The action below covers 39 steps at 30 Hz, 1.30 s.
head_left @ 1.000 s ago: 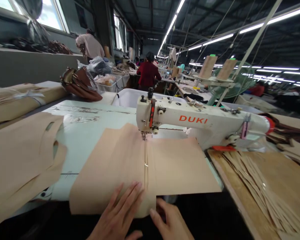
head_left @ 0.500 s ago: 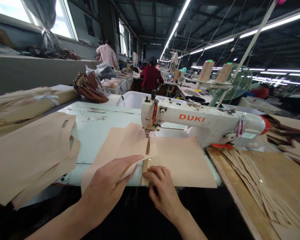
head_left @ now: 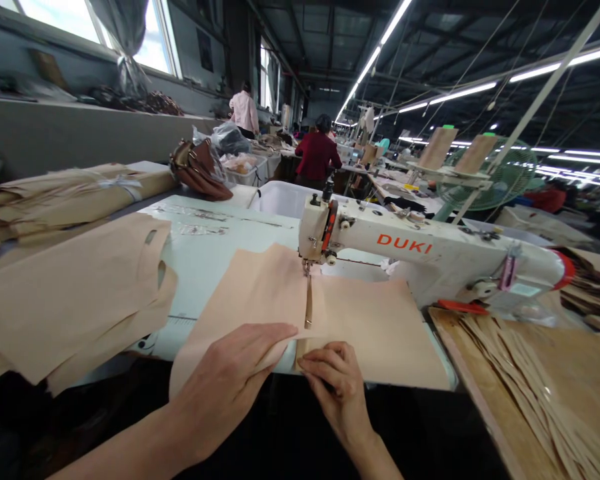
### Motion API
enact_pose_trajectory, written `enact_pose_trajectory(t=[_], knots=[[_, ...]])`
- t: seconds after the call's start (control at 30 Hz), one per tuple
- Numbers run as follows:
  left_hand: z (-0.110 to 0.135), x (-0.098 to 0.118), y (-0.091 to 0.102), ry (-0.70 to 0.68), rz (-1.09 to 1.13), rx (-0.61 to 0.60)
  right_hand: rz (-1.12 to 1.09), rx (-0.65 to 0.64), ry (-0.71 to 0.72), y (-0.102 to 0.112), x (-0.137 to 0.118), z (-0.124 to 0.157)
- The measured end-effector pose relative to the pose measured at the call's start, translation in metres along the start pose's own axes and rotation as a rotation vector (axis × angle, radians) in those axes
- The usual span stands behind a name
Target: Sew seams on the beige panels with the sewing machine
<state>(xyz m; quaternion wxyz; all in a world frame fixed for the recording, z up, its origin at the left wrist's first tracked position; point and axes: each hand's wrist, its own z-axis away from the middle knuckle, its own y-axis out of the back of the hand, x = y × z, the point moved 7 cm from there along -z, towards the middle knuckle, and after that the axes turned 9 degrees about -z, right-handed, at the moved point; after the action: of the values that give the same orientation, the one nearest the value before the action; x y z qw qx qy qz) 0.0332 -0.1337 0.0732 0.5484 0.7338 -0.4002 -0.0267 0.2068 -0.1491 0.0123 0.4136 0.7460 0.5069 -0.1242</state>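
Observation:
Two beige leather-like panels lie on the pale green bed of a white sewing machine (head_left: 405, 243), meeting under its needle and presser foot (head_left: 307, 268). The left panel (head_left: 255, 287) has its near inner edge lifted between the thumb and fingers of my left hand (head_left: 237, 367). A slim brownish gap runs from the foot toward me between the panels. At the bed's front edge, my right hand (head_left: 337, 387) pinches a narrow beige strip (head_left: 304, 347) by the inner edge of the right panel (head_left: 380, 327). Its fingertips partly hide the strip.
More beige cut pieces (head_left: 90, 287) lie at left, with a tied bundle (head_left: 70, 203) and a brown bag (head_left: 200, 170) behind. Thin strips (head_left: 525, 380) rest on a wooden board (head_left: 570, 353) at right. Thread cones (head_left: 437, 148) stand behind the machine; co-workers are farther back.
The view has swung left, so the scene sits farther right. Relative to the needle, both hands are slightly nearer to me. The fingers of my right hand are bunched more tightly at the strip.

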Motion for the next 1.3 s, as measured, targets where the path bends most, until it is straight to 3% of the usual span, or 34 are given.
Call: enact_pose_trajectory(t=[0.13,0.23,0.4,0.53,0.83,1.0,1.13,1.23,1.3], knots=[[0.003,0.001,0.0,-0.037,-0.039,-0.001,0.034,-0.015,-0.001,-0.001,-0.001,0.0],[0.011,0.009,-0.011,-0.216,-0.139,-0.016,0.055,-0.022,0.01,-0.001,-0.002,0.001],[0.035,0.014,-0.045,-0.48,-0.4,-0.018,0.079,0.021,0.145,-0.001,-0.01,0.001],[0.038,0.01,-0.058,-0.486,-0.428,-0.033,0.101,0.034,0.132,-0.003,-0.006,0.002],[0.025,0.013,-0.041,-0.404,-0.3,-0.108,0.05,0.066,0.145,-0.004,-0.003,0.001],[0.028,0.015,-0.048,-0.459,-0.386,-0.094,0.014,-0.005,0.159,0.012,-0.014,-0.005],[0.024,0.017,-0.05,-0.479,-0.433,-0.148,0.021,-0.036,0.011,0.029,-0.011,-0.021],[0.02,0.01,-0.058,-0.524,-0.509,-0.221,0.227,-0.126,-0.021,0.016,0.0,-0.033],[0.022,0.002,-0.068,-0.585,-0.559,-0.2,0.346,-0.203,0.002,-0.002,0.01,-0.036]])
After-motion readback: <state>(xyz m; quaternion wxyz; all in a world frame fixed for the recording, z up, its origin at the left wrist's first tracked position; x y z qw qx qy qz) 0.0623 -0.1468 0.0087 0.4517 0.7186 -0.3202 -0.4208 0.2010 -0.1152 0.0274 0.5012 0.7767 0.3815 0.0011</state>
